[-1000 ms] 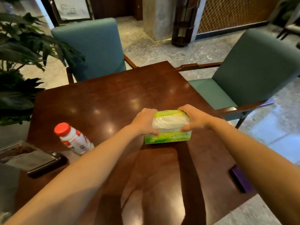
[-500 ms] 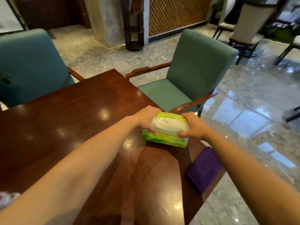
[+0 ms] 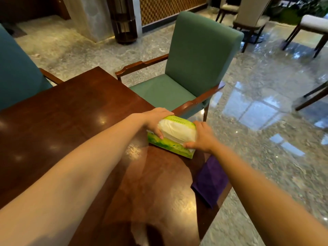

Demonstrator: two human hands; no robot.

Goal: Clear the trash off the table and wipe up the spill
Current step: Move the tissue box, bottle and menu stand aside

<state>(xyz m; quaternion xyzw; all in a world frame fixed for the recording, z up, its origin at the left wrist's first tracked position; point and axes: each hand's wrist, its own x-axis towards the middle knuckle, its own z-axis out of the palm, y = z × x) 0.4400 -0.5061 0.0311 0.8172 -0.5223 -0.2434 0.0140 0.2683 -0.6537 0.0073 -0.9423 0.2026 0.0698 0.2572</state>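
On the dark bench (image 3: 71,112), right of centre, my left hand (image 3: 156,119) and right hand (image 3: 202,137) grip the tissue pack (image 3: 174,134) by its ends. It seems light and soft; the sides are best to hold.

Both arms are bare from wrist to frame edge, with sleeves nowhere in view: the left arm (image 3: 79,174) fills the lower left, broad and softly blurred near the camera and slimmer toward the wrist, and the right arm (image 3: 266,192) does the same from the lower right. Each ends in a bare grip just right of centre, the left grip (image 3: 156,119) and the right grip (image 3: 204,137). The left thumb (image 3: 159,134) shows a short nail.
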